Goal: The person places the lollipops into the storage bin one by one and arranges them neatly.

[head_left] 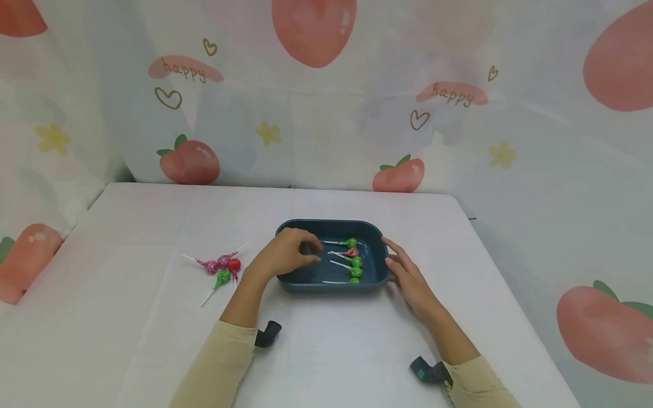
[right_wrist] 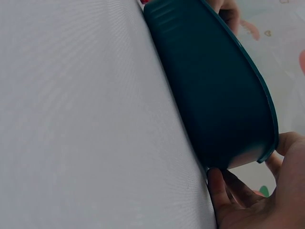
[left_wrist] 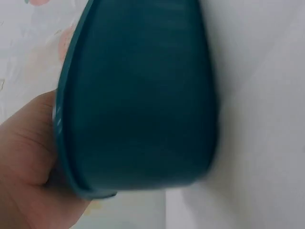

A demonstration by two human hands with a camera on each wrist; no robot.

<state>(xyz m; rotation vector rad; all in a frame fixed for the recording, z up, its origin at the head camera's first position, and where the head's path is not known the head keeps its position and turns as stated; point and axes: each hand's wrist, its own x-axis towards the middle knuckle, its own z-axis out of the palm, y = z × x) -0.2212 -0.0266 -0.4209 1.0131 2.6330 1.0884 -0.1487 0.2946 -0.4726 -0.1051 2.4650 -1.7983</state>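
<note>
A dark teal rectangular dish (head_left: 334, 287) stands on the white table. Inside it several lollipops lie in a row, heads to the right and sticks to the left: green-wrapped ones (head_left: 356, 272) and a pink-red one (head_left: 353, 252). My left hand (head_left: 285, 252) reaches over the dish's left side, thumb and fingers bent but apart, near the sticks' ends; I see nothing between them. At the right end, my right hand (head_left: 410, 277) touches the dish with its fingers (right_wrist: 217, 183) spread between rim and base. The left wrist view shows mostly the dish's outer wall (left_wrist: 138, 95).
Left of the dish lies a loose cluster of several lollipops: a green one (head_left: 223, 277), a red one (head_left: 234, 264) and purple-pink ones (head_left: 210, 266). Behind the table (head_left: 331, 351) hangs a peach-printed cloth (head_left: 326, 130). Each wrist carries a small black camera (head_left: 267, 334).
</note>
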